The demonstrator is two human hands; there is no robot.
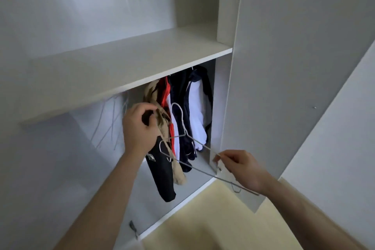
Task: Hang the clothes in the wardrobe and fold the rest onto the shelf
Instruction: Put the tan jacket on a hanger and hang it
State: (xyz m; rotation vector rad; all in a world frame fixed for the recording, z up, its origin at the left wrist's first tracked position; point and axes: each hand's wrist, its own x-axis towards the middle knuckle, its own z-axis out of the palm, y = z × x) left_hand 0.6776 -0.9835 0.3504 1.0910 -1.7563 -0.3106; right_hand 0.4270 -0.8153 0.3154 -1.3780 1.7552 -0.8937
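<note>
Several garments (188,111) are already hanging under the wardrobe's shelf (113,67), which is lying bare, so folding seems still ahead. The left hand (140,128) is closing around a beige garment (162,119) at the left of that row. The right hand (241,168), below the shelf's right end, is pinching an empty wire hanger (194,144) by its shoulder, hook pointing up toward the clothes.
</note>
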